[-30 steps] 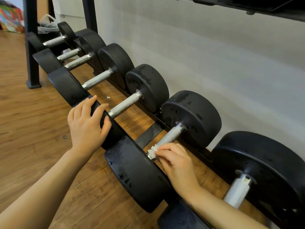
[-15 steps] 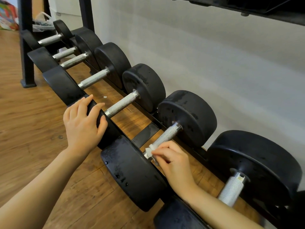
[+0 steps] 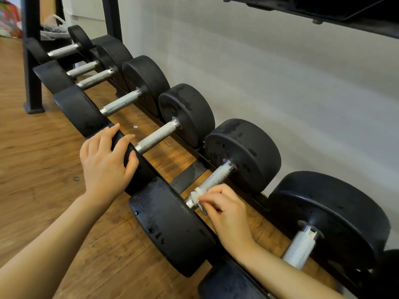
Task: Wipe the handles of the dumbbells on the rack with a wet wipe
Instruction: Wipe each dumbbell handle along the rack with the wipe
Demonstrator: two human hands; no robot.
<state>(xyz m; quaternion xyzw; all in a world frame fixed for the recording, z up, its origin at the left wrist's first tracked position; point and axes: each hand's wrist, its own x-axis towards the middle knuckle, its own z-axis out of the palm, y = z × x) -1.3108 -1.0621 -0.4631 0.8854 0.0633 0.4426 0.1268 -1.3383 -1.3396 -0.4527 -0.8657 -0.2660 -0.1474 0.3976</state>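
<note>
Seven dumbbells at least we count along the rack (image 3: 190,176), black heads and knurled steel handles, lying crosswise on two low rails over a wood floor (image 3: 32,152).

Item: right hand (image 3: 226,214). We see it pinching a crumpled white wipe (image 3: 199,196) between thumb and fingers, pressed to the near end of one handle (image 3: 216,178), right beside that dumbbell's front head (image 3: 170,227). The rest of this handle is bare up to the rear head (image 3: 248,152).

Item: left hand (image 3: 105,162). We note it laid over the front head (image 3: 131,152) of the next dumbbell to the left, fingers curled over the top edge, grasping nothing else. That dumbbell's handle (image 3: 156,134) runs bare to its rear head (image 3: 187,111).

Item: largest dumbbell (image 3: 332,216), to the right of the wiped one, its handle (image 3: 299,249) partly hidden behind the right forearm.

Item: small white scrap (image 3: 135,126) on the floor between the rails.

Item: black upright (image 3: 32,61) at far left; pale wall (image 3: 280,83) behind; an upper shelf (image 3: 323,9) at top right.
</note>
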